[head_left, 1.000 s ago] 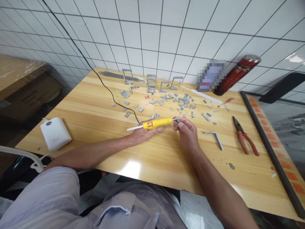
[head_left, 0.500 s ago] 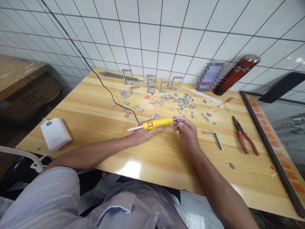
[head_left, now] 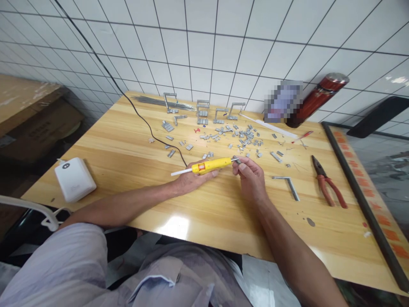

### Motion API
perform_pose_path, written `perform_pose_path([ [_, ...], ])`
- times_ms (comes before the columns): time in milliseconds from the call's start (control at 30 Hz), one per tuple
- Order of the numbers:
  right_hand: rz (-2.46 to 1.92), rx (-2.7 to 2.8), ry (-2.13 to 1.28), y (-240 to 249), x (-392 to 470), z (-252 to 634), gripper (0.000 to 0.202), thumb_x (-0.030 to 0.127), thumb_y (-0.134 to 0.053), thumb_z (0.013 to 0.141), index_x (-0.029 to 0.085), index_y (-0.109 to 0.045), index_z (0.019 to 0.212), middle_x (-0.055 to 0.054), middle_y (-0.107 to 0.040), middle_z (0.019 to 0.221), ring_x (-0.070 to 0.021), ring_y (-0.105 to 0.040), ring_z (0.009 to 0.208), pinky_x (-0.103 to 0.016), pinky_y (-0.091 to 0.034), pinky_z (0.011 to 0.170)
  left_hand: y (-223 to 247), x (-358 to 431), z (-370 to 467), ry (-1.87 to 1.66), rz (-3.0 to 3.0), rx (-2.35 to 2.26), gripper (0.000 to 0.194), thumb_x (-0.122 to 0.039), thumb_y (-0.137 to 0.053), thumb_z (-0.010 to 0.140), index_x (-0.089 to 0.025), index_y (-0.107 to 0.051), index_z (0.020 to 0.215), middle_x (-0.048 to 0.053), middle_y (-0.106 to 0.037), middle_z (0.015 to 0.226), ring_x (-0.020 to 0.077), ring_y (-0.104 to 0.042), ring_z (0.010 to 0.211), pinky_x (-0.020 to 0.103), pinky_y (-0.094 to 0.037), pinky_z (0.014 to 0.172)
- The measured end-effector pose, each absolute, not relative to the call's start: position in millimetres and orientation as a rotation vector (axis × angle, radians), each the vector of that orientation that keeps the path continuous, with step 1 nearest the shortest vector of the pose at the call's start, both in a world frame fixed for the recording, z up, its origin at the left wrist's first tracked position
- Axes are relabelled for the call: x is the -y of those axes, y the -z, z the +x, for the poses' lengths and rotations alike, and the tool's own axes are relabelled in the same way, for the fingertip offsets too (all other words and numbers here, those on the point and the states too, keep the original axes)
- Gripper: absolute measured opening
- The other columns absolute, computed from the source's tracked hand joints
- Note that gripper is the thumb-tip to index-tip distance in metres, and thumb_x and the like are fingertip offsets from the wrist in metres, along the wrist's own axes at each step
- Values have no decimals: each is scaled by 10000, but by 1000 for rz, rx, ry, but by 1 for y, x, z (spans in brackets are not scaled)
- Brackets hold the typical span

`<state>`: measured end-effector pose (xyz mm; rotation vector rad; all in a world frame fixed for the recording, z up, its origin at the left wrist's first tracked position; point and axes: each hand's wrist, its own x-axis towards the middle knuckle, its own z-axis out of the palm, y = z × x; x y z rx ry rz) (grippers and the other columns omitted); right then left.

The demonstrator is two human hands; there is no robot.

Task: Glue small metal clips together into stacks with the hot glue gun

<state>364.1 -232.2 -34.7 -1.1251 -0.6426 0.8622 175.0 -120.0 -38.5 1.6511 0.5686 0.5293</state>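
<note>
My left hand (head_left: 191, 180) is wrapped round a yellow hot glue gun (head_left: 212, 164), with a white glue stick (head_left: 180, 172) poking from its rear end. The gun's metal tip points right and meets a small grey metal piece (head_left: 237, 160). That piece is pinched between the thumb and fingers of my right hand (head_left: 251, 175); its far side is hidden by the fingers. Just beyond both hands lie many loose grey staple strips (head_left: 247, 136). An L-shaped staple piece (head_left: 289, 185) rests on the table right of my right hand.
Small staple-built frames (head_left: 203, 111) stand near the tiled wall. Pliers (head_left: 327, 183) with red handles lie at right, before a dark-edged frame (head_left: 361, 196). A red flask (head_left: 319, 100) leans at the back. A white power bank (head_left: 75, 179) sits left; a black cable (head_left: 140, 115) crosses the table.
</note>
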Motion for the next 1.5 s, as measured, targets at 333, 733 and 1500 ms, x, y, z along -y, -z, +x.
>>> perform_pose_path([
  [333,-1174,686,-811,39,231,367,306,446,-828,772,254,-826,1010,22,-666,683,-162,-585,679,-333,-487,722,41,120,173,-548,1705,-575,359,-508,-797,890,-191,-741,1050,48,-798,997,228,-758,961,332,-634,860],
  [733,-1593,1496,331,23,238,383,221,260,-702,926,244,-719,1146,-35,-766,877,-186,-661,700,-364,-560,716,45,107,172,-564,1750,-599,327,-486,-771,909,-191,-740,1047,29,-786,957,183,-730,857,271,-579,751],
  [1500,-1586,1689,688,22,238,387,207,234,-724,936,188,-677,1132,-60,-790,905,-197,-704,745,-347,-500,701,52,83,167,-831,2230,-371,272,-437,-658,1021,-187,-744,957,25,-732,787,136,-659,665,245,-498,629],
])
